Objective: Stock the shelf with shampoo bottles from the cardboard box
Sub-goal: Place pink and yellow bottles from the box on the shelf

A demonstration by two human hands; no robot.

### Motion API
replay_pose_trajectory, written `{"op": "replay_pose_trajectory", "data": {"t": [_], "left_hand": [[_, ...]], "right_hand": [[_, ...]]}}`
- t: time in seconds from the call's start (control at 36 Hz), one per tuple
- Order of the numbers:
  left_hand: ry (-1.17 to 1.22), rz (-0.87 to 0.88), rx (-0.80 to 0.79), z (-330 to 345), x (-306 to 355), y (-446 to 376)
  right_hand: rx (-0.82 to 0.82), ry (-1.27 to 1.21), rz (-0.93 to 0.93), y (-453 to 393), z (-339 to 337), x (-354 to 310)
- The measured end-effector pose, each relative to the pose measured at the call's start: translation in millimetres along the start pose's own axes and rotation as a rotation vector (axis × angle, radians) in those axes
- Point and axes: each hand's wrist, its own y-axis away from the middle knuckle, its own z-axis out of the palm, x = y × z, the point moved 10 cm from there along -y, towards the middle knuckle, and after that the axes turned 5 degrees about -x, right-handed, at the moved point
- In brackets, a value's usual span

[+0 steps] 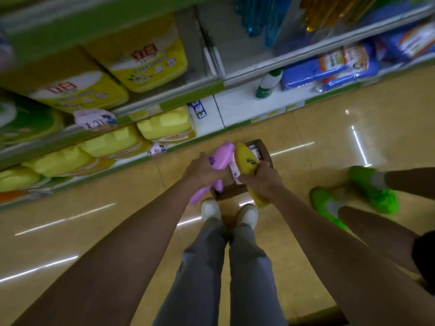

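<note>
Standing over the cardboard box (231,192) on the floor, the person has a bottle in each hand. The left hand (202,170) is wrapped round a pink bottle (217,161), and the right hand (261,180) is wrapped round a yellow bottle (247,165). Both bottles are held just above the open box, which still has more bottles (255,150) inside.

The step now looks like carrying this pair to the shelf (254,102), where a bare white stretch sits beside a lone green-and-white bottle (267,84). I'd say lift both clear of the box rim before turning, keep a firm grip round the middles since smooth plastic slips, and set them upright one at a time with labels outward. Mind the second person's green shoes (374,191) close on the right when stepping.
</note>
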Motion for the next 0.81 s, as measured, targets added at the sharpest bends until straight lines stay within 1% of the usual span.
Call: {"op": "replay_pose_trajectory", "data": {"t": [0.08,0.17,0.25,0.31,0.39,0.47,0.56,0.61,0.69,0.81], "left_hand": [[0.082,0.039,-0.004,-16,15,21],[0.190,0.083,-0.012,-33,35,45],[0.308,0.136,-0.059,-47,55,67],[0.337,0.120,-0.102,-53,60,76],[0.397,0.108,-0.105,-66,67,91],[0.609,0.124,-0.139,-73,78,105],[0.828,0.164,-0.192,-82,93,128],[0.929,0.203,-0.249,-87,104,138],[1.011,0.298,-0.322,-100,127,160],[1.054,0.405,-0.307,-124,148,179]], "right_hand": [[-0.023,-0.156,-0.004,16,-10,-6],[0.002,-0.294,-0.017,32,-21,-16],[0.014,-0.381,-0.024,49,-30,-29],[0.008,-0.427,-0.057,60,-36,-41],[0.011,-0.485,-0.111,89,-51,-67],[0.043,-0.533,-0.208,111,-70,-90],[0.022,-0.581,-0.264,129,-82,-106],[0.016,-0.623,-0.287,141,-92,-115],[0.002,-0.727,-0.305,154,-107,-122],[-0.013,-0.781,-0.357,173,-127,-137]]}}
